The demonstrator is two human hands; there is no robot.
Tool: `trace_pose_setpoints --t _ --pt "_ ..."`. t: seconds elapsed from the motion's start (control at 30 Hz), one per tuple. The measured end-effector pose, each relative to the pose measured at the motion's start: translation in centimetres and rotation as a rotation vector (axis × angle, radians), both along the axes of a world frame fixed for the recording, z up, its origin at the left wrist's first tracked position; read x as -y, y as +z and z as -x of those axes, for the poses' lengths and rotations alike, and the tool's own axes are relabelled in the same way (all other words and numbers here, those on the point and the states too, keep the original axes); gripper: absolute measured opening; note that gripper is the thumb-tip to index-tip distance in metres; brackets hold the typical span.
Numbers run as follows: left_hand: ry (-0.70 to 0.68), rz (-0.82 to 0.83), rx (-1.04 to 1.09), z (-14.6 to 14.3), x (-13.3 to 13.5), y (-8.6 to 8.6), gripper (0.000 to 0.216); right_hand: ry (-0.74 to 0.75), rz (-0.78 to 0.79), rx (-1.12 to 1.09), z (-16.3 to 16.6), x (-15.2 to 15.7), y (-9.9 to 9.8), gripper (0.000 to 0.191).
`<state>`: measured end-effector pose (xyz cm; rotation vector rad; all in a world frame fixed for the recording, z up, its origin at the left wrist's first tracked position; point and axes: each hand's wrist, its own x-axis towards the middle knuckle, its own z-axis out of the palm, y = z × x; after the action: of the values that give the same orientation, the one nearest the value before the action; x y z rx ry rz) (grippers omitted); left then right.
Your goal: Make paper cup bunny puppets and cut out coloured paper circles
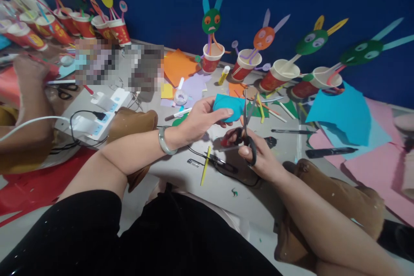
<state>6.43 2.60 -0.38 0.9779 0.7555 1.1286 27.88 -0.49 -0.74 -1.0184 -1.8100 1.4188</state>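
My left hand (200, 118) holds a folded piece of teal paper (228, 107) above the grey floor. My right hand (258, 155) grips black-handled scissors (246, 131), blades pointing up at the paper's right edge. A pale green bangle (164, 141) circles my left wrist. Below the hands lie a yellow paper strip (205, 165) and a second pair of black scissors (220, 163).
Paper cups with rabbit-faced figures (211, 45) line the blue wall. Coloured sheets: orange (177, 65), blue (343, 112), pink (375, 168). Pens (326, 152), a glue stick (224, 74), a white power strip (97, 116) with cables. Another person's arm (29, 108) at left.
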Motion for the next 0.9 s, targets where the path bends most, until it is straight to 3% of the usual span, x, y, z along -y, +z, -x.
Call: trace_pose_setpoints --t 0.37,0.9 --pt "-0.062 -0.009 0.033 0.1 0.3 0.1 0.045 0.037 0.021 -0.031 -0.3 0.2 -1.1 0.074" --pt "-0.087 -0.027 0.036 0.2 0.2 0.4 0.048 0.023 0.002 0.022 -0.2 0.1 -0.7 0.077"
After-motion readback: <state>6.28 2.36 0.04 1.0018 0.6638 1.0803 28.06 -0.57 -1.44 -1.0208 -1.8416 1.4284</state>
